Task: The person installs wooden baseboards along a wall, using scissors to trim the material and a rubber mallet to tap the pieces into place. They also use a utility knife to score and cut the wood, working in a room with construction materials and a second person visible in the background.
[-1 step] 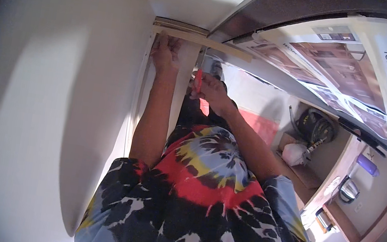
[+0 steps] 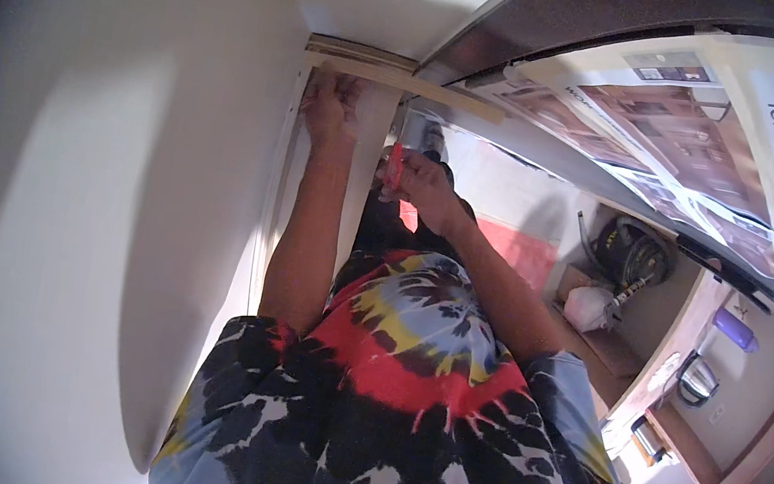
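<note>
A thin, pale wooden strip [image 2: 431, 94] lies across the top of a narrow white panel [image 2: 376, 129], its right end jutting past the panel's edge. My left hand [image 2: 330, 109] is raised to the strip's left part, fingers bent and closed against its near edge; the fingertips are partly hidden. Lower and to the right, my right hand [image 2: 422, 190] is closed around a slim red handheld tool [image 2: 395, 164], held upright. Its exact kind is too small to make out. The red tool is apart from the strip.
A large white wall surface [image 2: 86, 225] fills the left side. Printed picture sheets [image 2: 669, 125] hang at upper right, below a dark beam [image 2: 543, 24]. On the right, wooden shelving [image 2: 685, 340] holds a coiled black hose [image 2: 633, 253], a metal kettle [image 2: 698, 381] and a purple bottle [image 2: 735, 331].
</note>
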The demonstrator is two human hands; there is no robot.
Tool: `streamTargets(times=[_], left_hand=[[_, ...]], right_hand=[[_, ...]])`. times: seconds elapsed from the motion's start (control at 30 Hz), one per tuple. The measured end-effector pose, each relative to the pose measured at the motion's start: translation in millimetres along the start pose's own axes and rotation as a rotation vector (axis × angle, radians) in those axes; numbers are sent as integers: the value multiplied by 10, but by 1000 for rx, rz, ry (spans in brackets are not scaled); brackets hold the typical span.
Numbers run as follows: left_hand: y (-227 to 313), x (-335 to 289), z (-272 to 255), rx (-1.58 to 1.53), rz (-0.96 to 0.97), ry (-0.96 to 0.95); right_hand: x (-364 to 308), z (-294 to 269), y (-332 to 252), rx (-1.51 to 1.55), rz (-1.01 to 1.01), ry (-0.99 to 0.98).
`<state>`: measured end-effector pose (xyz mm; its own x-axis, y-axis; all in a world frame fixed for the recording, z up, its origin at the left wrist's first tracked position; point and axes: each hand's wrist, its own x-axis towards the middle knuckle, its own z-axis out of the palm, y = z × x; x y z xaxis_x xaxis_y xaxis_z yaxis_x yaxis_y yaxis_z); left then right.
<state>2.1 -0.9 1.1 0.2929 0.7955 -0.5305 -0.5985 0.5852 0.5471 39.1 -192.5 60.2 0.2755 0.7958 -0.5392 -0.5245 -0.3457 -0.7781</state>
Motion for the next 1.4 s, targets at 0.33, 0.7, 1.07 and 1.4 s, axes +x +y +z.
streamTargets(times=[0.33,0.7,1.07,1.4], left_hand=[[10,-17,-15,0,-24,-25],[-23,61,-124,57,-25,-36],[-3,32,-103,74,-8,-50],[18,-19,10,58,-20,13]], right_hand=[[61,-14,61,95,-97,22],[199,-112,100,193,-137,29],[250,-201,68,109,-110,7],[311,-245,155,31,-115,41]])
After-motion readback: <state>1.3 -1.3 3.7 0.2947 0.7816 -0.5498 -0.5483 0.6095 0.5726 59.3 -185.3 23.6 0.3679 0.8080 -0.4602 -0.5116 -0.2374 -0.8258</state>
